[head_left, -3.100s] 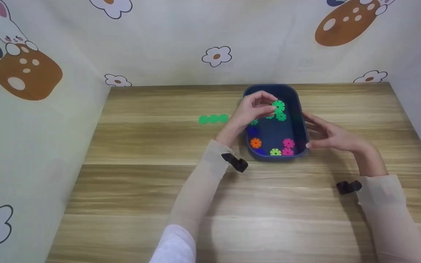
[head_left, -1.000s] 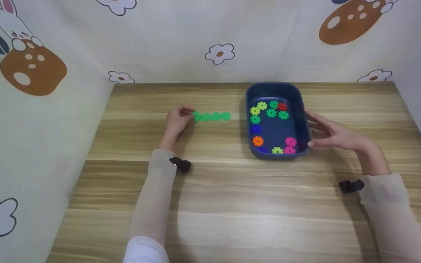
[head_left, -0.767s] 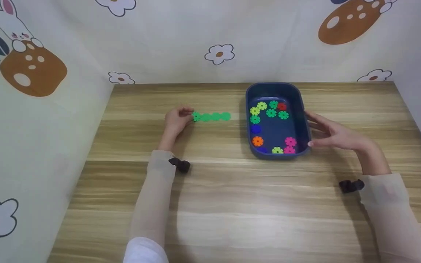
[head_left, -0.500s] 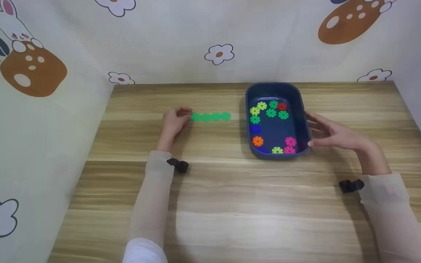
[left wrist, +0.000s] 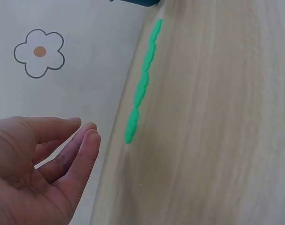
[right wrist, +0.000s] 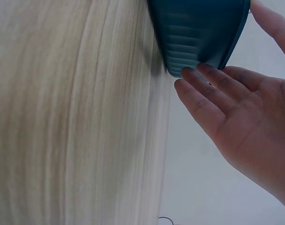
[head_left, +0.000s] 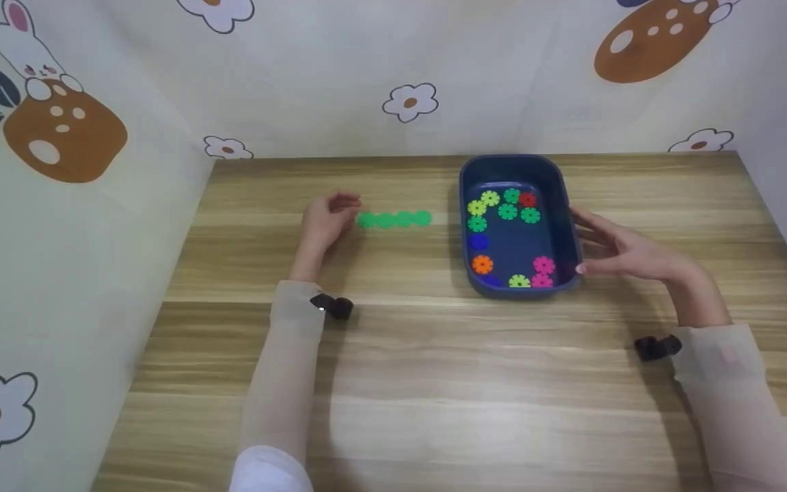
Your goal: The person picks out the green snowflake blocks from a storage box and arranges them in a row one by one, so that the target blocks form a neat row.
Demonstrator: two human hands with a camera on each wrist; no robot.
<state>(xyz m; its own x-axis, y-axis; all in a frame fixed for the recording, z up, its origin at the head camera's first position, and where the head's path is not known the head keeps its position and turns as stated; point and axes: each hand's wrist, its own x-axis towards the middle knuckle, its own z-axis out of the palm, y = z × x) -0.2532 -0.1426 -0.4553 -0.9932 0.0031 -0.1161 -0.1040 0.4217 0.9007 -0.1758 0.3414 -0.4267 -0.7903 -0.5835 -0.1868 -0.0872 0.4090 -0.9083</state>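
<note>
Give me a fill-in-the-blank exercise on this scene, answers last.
The ____ hand touches the dark blue rounded-rectangular tub.
The left hand holds ____.
On the wooden table, the row of flat green discs numbers ____.
The tub shows one round notched orange disc and exactly one ____ disc.

Answers: right; nothing; four; red.

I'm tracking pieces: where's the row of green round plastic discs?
In the head view, the row lies on the wood-grain table, left of the dark-blue rectangular bin, beside the left hand.
</note>
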